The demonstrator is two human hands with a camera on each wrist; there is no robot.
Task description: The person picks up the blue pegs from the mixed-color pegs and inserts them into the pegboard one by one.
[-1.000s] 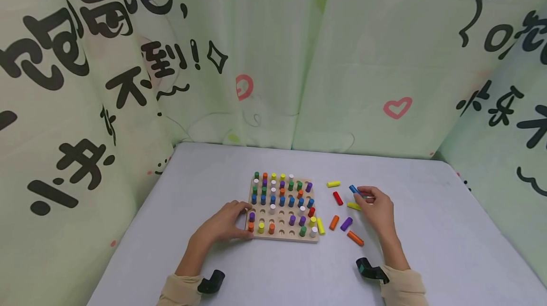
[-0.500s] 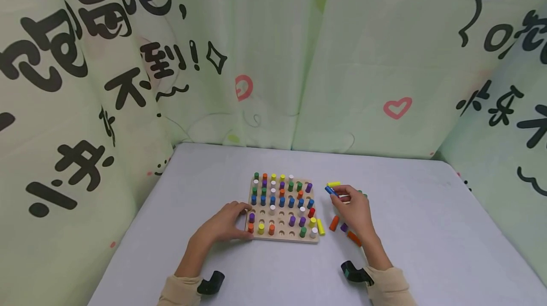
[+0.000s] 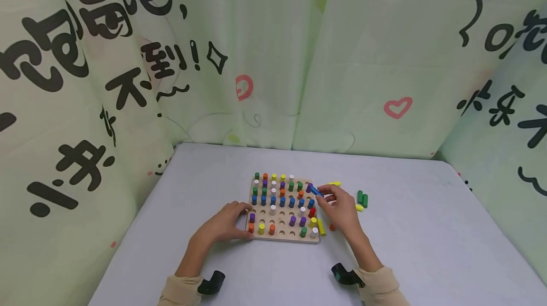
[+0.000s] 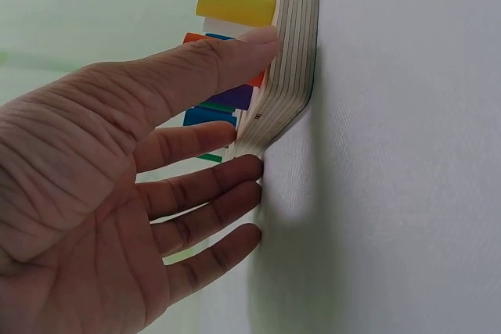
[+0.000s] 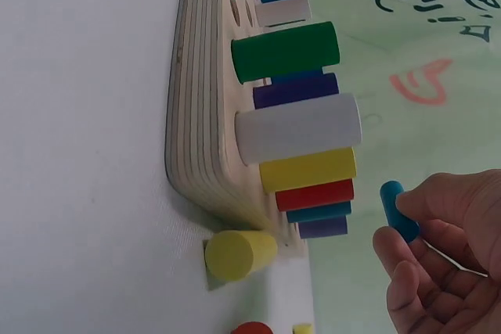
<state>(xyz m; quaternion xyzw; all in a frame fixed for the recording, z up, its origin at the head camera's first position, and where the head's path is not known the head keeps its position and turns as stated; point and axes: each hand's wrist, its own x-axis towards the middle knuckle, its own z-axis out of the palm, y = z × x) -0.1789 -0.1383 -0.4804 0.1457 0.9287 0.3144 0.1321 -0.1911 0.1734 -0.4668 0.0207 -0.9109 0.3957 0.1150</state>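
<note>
In the head view a wooden pegboard (image 3: 282,237) lies on the table, with several rows of coloured pegs standing in its holes. My left hand (image 3: 228,223) touches its left side near the front corner, thumb and fingers spread. The left wrist view shows the left thumb (image 4: 227,60) against the board's edge, with the other fingers nearly straight. Just off the board's right side, my right hand (image 3: 342,206) pinches a blue peg (image 3: 316,191) between thumb and fingers. That blue peg (image 5: 399,210) is tilted and held above the table in the right wrist view.
Two green pegs (image 3: 362,198) lie right of my right hand, close to a yellow peg (image 3: 359,208). Another yellow peg (image 3: 321,227) lies along the board's right edge. An orange peg (image 3: 332,227) is partly hidden by my right arm. Printed curtains surround the table (image 3: 427,230).
My right hand has carried the blue peg leftward from among the loose pegs to the board's right side, uncovering the green pegs. The left hand has stayed at the board.
</note>
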